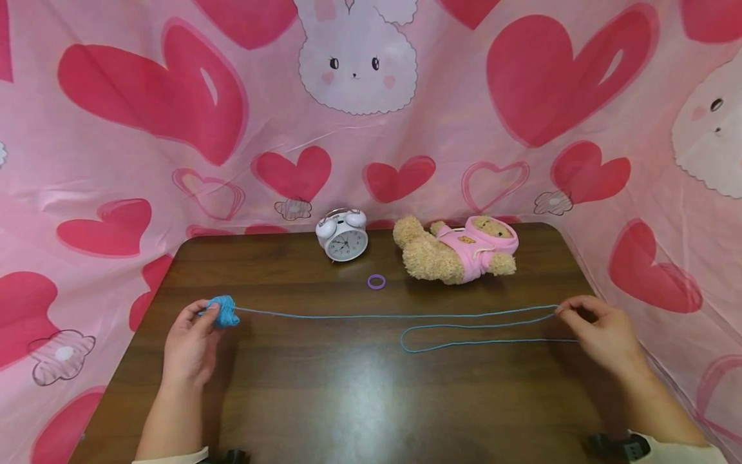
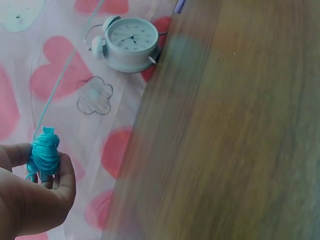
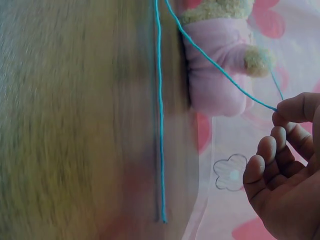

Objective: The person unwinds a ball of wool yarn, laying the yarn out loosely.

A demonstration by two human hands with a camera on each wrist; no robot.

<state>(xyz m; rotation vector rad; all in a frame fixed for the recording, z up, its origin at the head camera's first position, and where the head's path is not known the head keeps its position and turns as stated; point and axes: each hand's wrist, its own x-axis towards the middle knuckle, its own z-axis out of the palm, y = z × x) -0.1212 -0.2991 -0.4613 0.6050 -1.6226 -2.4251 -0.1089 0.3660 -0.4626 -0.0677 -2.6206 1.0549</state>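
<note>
My left hand [image 1: 190, 348] grips a small wound bundle of blue yarn [image 1: 225, 310] above the table's left side. In the left wrist view the bundle [image 2: 46, 155] sits between thumb and fingers. From it a single strand [image 1: 348, 316] runs nearly straight across to my right hand [image 1: 605, 332]. That hand pinches the strand between thumb and forefinger, its other fingers loosely bent in the right wrist view. Past the pinch, the yarn doubles back in a loop [image 1: 402, 338] towards the middle. Its loose end [image 3: 164, 220] lies on the table in the right wrist view.
A white twin-bell alarm clock [image 1: 346, 238] stands at the back of the brown wooden table [image 1: 290, 399]. Right of it lies a teddy bear [image 1: 429, 256] in a pink hoodie. A purple ring [image 1: 377, 281] lies between them, nearer me. Pink heart-patterned cloth [image 1: 278, 129] surrounds the table.
</note>
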